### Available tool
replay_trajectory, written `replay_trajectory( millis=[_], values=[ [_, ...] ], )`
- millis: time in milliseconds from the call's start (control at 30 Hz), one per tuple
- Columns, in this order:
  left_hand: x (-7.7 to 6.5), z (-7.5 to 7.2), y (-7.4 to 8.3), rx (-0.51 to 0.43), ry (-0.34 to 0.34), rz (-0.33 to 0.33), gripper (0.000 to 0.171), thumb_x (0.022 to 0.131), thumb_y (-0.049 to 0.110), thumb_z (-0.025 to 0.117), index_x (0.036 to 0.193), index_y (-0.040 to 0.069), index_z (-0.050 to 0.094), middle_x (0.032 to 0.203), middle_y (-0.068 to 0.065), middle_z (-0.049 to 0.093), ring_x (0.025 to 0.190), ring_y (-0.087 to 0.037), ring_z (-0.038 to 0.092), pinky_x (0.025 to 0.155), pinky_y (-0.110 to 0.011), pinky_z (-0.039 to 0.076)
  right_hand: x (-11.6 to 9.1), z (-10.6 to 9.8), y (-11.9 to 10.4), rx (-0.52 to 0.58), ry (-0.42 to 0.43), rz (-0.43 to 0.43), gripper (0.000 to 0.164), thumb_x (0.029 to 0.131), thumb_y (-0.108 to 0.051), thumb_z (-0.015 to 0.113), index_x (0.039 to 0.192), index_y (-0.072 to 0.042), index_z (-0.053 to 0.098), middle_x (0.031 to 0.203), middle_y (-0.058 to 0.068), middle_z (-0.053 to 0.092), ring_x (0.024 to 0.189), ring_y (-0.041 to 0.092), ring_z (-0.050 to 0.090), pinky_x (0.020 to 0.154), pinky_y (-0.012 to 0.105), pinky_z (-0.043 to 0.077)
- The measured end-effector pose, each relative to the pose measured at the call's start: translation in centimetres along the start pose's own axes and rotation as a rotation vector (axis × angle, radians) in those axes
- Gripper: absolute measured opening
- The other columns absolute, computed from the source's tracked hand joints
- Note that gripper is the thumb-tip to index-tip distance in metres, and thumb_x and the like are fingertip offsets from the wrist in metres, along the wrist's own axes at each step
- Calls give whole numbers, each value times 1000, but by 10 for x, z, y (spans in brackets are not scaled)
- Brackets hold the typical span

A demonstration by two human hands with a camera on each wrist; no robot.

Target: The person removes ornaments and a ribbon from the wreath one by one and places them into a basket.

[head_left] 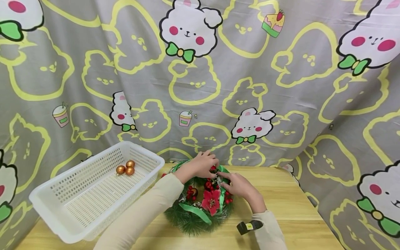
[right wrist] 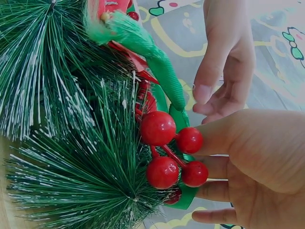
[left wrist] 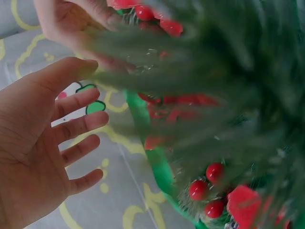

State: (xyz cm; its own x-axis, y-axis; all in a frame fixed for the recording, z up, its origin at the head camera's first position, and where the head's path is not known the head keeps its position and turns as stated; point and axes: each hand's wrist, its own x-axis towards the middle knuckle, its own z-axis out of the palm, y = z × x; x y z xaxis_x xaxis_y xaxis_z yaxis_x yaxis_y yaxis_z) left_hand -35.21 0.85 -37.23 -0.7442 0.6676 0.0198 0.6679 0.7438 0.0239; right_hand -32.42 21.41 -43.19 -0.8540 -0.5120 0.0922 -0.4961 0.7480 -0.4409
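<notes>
In the head view, a white basket (head_left: 93,194) of perforated plastic stands on the left of the wooden table (head_left: 287,208). Three copper-coloured balls (head_left: 129,170) sit clustered on its floor, in the far half. The wreath (head_left: 190,220) lies just right of the basket, bearing a red flower (head_left: 211,202), red berries and a green ribbon (head_left: 196,212). The left hand (head_left: 204,165) is over the wreath's far side; the right hand (head_left: 239,185) reaches in from the right, thumb and forefinger apart. A patterned curtain (head_left: 200,114) hangs behind.

In the left wrist view, the left hand's fingers are spread apart beside blurred green needles, gripping nothing visible; the right hand is at the decorations, its fingertips partly hidden.

In the right wrist view, the right hand's fingers lie straight behind four glossy red berries. Whether their tips touch anything I cannot tell. The left hand's fingers bend loosely near the ribbon.
</notes>
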Motion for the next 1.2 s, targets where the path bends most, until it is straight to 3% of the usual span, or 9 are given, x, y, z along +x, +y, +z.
replay_trajectory(
  millis=[300,533,733,967,1200],
  values=[
    [10,13,3,-35,-82,-53,23,94,38,73,112,23,69,121,7,65,121,-21,50,112,-51,37,0,1,-1,-4,3,1,46,101,-15,63,146,-7,56,52,-6,41,42,6,35,51,22,36],
    [11,20,4,-90,-150,-69,19,90,36,79,99,21,71,113,7,69,138,-27,47,119,-55,32,-2,1,-2,10,1,5,47,101,-12,62,146,-7,55,50,-7,37,41,7,31,48,21,32],
    [10,26,-1,-112,-175,-79,16,88,34,81,96,23,72,101,9,67,114,-19,55,111,-48,39,-1,2,-2,10,-9,8,47,101,-12,61,148,-9,54,49,-8,33,40,7,27,48,21,30],
    [7,27,-6,-180,-198,-97,23,85,28,84,105,21,73,85,11,62,80,-11,56,85,-33,47,0,3,-2,0,7,1,46,100,-11,63,145,-8,57,50,-8,34,41,7,30,48,21,30],
    [6,30,-8,-223,-211,-104,28,83,22,86,107,20,71,82,11,62,74,-8,56,84,-32,46,1,3,-1,6,6,1,46,100,-12,64,145,-9,57,50,-8,35,41,7,31,47,22,31]
  ],
)
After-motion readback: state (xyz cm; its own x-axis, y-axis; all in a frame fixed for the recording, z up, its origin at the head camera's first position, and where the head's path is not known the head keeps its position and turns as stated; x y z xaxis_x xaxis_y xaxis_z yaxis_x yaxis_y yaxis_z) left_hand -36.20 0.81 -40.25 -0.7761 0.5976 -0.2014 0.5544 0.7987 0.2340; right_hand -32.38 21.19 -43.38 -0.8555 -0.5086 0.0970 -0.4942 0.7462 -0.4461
